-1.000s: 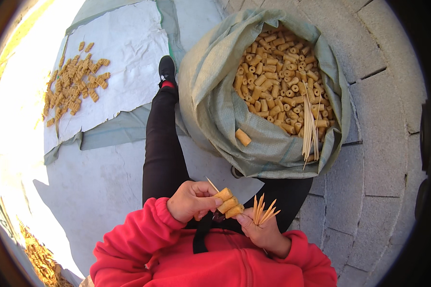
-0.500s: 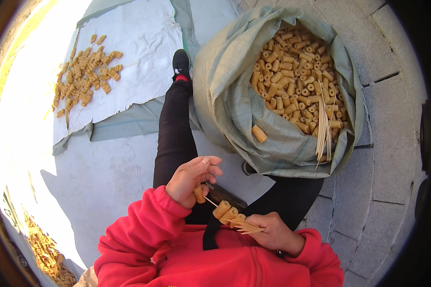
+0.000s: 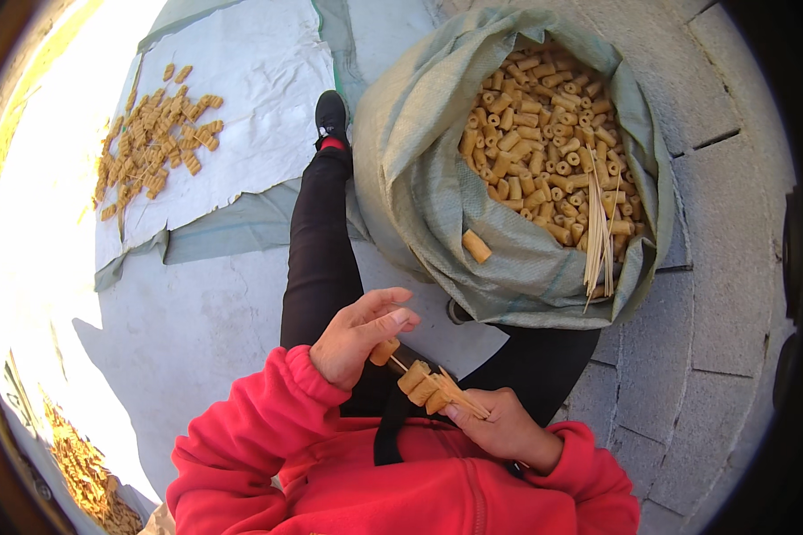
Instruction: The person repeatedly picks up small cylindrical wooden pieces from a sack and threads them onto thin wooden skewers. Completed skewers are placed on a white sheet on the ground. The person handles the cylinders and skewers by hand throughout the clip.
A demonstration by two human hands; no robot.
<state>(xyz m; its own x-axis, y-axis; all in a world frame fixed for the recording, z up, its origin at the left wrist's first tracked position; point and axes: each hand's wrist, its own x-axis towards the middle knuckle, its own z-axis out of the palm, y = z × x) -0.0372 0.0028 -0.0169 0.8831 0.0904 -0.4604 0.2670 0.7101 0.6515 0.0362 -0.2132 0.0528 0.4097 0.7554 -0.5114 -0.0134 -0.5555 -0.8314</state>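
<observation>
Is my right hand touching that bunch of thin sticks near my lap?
Touching: the head view shows the right hand closed around the sticks, their ends jutting from its grip.

The pale grey floor (image 3: 196, 330) carries a grey-green sheet (image 3: 232, 230) at far left, a white sheet (image 3: 263, 80) spread over it, bearing a loose heap of brown pieces (image 3: 154, 141); a grey-green sack (image 3: 397, 178) stands at far right, beside grey paving blocks (image 3: 732, 250)

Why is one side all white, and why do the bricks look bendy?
In the head view, strong sunlight washes out the ground at the far left; in the head view, the fisheye lens curves the rows of paving blocks near the rim; also in the head view, the skewered pieces are in shade but easy to see.
</observation>
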